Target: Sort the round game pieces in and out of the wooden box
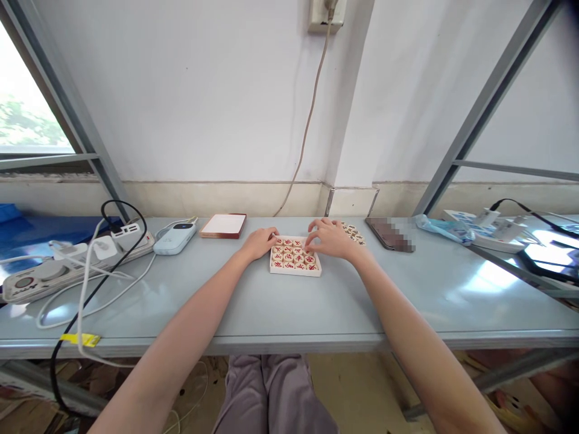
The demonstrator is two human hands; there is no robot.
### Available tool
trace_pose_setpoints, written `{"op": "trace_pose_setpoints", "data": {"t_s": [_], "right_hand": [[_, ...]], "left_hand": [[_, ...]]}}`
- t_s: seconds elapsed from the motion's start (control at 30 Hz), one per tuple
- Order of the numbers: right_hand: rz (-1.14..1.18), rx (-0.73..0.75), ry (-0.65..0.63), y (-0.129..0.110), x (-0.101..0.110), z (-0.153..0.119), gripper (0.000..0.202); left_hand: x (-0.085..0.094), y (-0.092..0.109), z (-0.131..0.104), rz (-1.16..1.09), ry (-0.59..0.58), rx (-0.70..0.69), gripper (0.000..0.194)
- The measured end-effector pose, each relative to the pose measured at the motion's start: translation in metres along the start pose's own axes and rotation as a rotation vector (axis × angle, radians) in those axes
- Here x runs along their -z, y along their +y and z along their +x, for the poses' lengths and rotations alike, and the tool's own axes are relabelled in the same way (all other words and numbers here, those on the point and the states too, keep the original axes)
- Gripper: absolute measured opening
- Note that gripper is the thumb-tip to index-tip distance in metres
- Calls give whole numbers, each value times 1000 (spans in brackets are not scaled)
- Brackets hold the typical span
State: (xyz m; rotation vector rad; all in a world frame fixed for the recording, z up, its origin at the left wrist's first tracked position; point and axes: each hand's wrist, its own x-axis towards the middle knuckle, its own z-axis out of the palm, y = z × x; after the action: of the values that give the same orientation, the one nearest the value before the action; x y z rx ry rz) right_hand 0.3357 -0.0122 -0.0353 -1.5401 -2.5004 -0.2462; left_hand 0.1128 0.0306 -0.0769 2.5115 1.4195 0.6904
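A shallow white box (296,272) lies on the table in front of me, filled with rows of round xiangqi pieces (288,257) marked in red characters. My left hand (261,243) grips the box's left rim, its fingers curled at the far corner. Over the far right part of the box is my right hand (332,237), with bent fingers spread and the thumb low against the pieces there. It hides that corner. Just beyond my right wrist lie several dark-marked xiangqi pieces (353,232), partly covered by the hand.
A reddish-brown box lid (224,225) with a white inside sits at the back left. Left of it are a pale blue power bank (175,239) and a cabled power strip (34,282). To the right lie a dark phone (389,234), blue plastic packaging (446,229) and another power strip (497,242).
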Motion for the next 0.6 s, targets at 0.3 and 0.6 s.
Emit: {"op": "trace_pose_setpoints", "data": {"t_s": [0.3, 0.6], "right_hand": [[254, -6, -149, 12, -2, 0, 30], [418, -281, -3, 46, -20, 4, 36]], "left_hand": [[1, 0, 0, 39, 4, -24, 27], [0, -1, -1, 54, 11, -9, 27]]}}
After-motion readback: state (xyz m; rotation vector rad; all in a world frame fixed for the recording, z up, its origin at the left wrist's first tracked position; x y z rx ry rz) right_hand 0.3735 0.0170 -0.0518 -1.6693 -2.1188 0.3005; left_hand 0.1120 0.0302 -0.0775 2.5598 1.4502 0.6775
